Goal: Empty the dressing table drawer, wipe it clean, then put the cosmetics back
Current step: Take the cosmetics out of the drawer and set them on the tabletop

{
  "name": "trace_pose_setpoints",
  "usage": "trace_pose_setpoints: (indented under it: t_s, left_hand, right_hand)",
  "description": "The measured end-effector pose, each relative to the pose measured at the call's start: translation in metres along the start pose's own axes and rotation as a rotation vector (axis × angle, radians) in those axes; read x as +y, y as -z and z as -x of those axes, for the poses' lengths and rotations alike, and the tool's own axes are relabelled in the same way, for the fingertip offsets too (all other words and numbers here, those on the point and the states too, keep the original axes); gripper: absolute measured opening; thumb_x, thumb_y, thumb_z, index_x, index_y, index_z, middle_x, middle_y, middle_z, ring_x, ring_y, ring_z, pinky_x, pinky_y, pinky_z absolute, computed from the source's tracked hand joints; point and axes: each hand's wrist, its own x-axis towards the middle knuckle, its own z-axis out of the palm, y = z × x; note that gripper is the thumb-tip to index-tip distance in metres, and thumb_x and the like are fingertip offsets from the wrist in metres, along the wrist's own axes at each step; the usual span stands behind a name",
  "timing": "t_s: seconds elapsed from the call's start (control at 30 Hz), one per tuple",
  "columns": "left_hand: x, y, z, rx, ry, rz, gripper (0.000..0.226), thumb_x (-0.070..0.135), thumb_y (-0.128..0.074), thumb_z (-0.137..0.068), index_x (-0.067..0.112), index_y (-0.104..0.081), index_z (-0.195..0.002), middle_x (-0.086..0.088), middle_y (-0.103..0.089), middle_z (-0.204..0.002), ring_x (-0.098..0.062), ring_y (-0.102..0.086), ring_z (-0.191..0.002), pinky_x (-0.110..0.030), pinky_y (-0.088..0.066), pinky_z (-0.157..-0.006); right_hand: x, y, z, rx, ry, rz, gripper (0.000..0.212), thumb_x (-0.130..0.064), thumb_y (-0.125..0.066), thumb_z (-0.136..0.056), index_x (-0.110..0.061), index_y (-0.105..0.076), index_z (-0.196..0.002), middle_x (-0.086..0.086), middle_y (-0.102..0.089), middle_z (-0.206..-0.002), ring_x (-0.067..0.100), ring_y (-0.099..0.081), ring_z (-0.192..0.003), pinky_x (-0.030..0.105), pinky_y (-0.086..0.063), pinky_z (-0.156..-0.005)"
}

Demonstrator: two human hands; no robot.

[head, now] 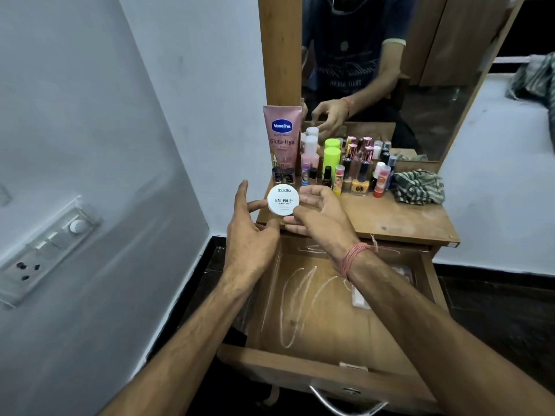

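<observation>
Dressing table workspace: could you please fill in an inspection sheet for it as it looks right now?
Surface: wooden tabletop, scuffed, bare at its front right.
Job's things: drawer pulled open, white scribble marks on its floor, a pale flat packet at its right; white nail polish tub held over the table edge; Vaseline tube upright at the mirror frame; small bottles clustered before the mirror.
Clutter: checked cloth bunched on the tabletop's right.
Hands: left hand and right hand hold the tub between their fingertips.
Cables: nothing seen.
Surroundings: switchboard on left wall; dark floor.
</observation>
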Motion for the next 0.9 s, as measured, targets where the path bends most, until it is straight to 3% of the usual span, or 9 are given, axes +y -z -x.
trace_pose_setpoints:
  t_s: [0.2, 0.33, 0.4, 0.5, 0.57, 0.63, 0.7, 0.77, 0.9]
  left_hand:
    - [-0.006, -0.004, -0.007, -0.015, 0.050, -0.017, 0.099, 0.023, -0.077, -0.103, 0.043, -0.015, -0.176, 0.025, -0.063, -0.133, -0.022, -0.073, -0.114, -0.054, -0.062, -0.104]
    - [-0.010, -0.006, -0.011, -0.033, 0.097, -0.069, 0.100, 0.019, -0.077, -0.101, 0.043, -0.016, -0.176, 0.029, -0.063, -0.125, -0.019, -0.073, -0.110, -0.049, -0.063, -0.101]
    - [-0.014, -0.006, -0.012, -0.044, 0.102, -0.074, 0.100, 0.018, -0.077, -0.101, 0.043, -0.017, -0.176, 0.032, -0.060, -0.120, -0.019, -0.073, -0.109, -0.052, -0.063, -0.102]
    - [-0.013, -0.006, -0.005, -0.009, 0.088, -0.091, 0.096, 0.017, -0.078, -0.099, 0.042, -0.025, -0.174, 0.030, -0.056, -0.133, -0.013, -0.071, -0.101, -0.050, -0.063, -0.101]
    - [-0.010, -0.009, 0.012, 0.062, 0.042, -0.095, 0.080, 0.016, -0.078, -0.096, 0.043, -0.042, -0.163, 0.025, -0.054, -0.140, -0.009, -0.070, -0.095, -0.041, -0.064, -0.094]
    - [-0.012, -0.016, 0.034, 0.073, -0.001, -0.045, 0.057, 0.013, -0.077, -0.093, 0.043, -0.058, -0.138, 0.020, -0.064, -0.130, -0.007, -0.070, -0.089, -0.033, -0.062, -0.086]
    - [-0.018, -0.025, 0.050, -0.040, 0.025, -0.022, 0.040, 0.014, -0.076, -0.094, 0.041, -0.066, -0.121, 0.016, -0.071, -0.115, -0.005, -0.071, -0.090, -0.034, -0.062, -0.087]
    - [-0.026, -0.038, 0.056, -0.261, 0.090, -0.098, 0.026, 0.021, -0.073, -0.101, 0.043, -0.071, -0.115, 0.018, -0.074, -0.112, -0.001, -0.071, -0.097, -0.034, -0.062, -0.091]
    - [-0.029, -0.068, 0.061, -0.657, 0.220, -0.230, 0.029, 0.033, -0.063, -0.112, 0.035, -0.073, -0.139, 0.015, -0.071, -0.135, -0.007, -0.064, -0.126, -0.030, -0.052, -0.106]
  right_hand:
    - [0.006, -0.003, -0.009, -0.005, -0.005, 0.058, 0.046, 0.004, -0.064, -0.098, -0.016, -0.050, -0.137, -0.002, -0.065, -0.138, 0.019, -0.081, -0.086, 0.037, -0.068, -0.079]
    - [0.015, 0.000, -0.014, -0.024, -0.010, 0.134, 0.053, 0.000, -0.065, -0.098, -0.021, -0.047, -0.143, -0.003, -0.061, -0.150, 0.021, -0.082, -0.092, 0.044, -0.068, -0.085]
    - [0.017, 0.000, -0.014, -0.033, 0.003, 0.162, 0.056, -0.001, -0.066, -0.098, -0.021, -0.046, -0.147, -0.003, -0.058, -0.155, 0.021, -0.082, -0.090, 0.038, -0.067, -0.079]
    - [0.018, 0.005, -0.006, -0.034, 0.049, 0.206, 0.059, -0.006, -0.070, -0.099, -0.025, -0.047, -0.149, -0.009, -0.053, -0.159, 0.018, -0.082, -0.085, 0.030, -0.062, -0.071]
    - [0.020, 0.013, 0.010, -0.021, 0.113, 0.239, 0.055, -0.005, -0.070, -0.099, -0.033, -0.051, -0.143, -0.015, -0.054, -0.153, 0.017, -0.081, -0.085, 0.031, -0.065, -0.074]
    - [0.029, 0.030, 0.032, -0.007, 0.193, 0.332, 0.054, -0.004, -0.070, -0.098, -0.039, -0.055, -0.137, -0.020, -0.060, -0.143, 0.019, -0.078, -0.088, 0.039, -0.068, -0.080]
    - [0.042, 0.058, 0.052, -0.021, 0.222, 0.449, 0.050, -0.010, -0.072, -0.098, -0.043, -0.058, -0.133, -0.020, -0.066, -0.129, 0.020, -0.076, -0.086, 0.041, -0.068, -0.079]
    - [0.052, 0.094, 0.069, -0.048, 0.192, 0.548, 0.041, -0.017, -0.073, -0.099, -0.045, -0.061, -0.127, -0.018, -0.069, -0.118, 0.016, -0.074, -0.084, 0.036, -0.067, -0.076]
    - [0.067, 0.158, 0.093, 0.047, 0.186, 0.895, 0.025, -0.019, -0.077, -0.095, -0.037, -0.068, -0.110, -0.017, -0.070, -0.101, -0.005, -0.066, -0.090, 0.022, -0.057, -0.077]
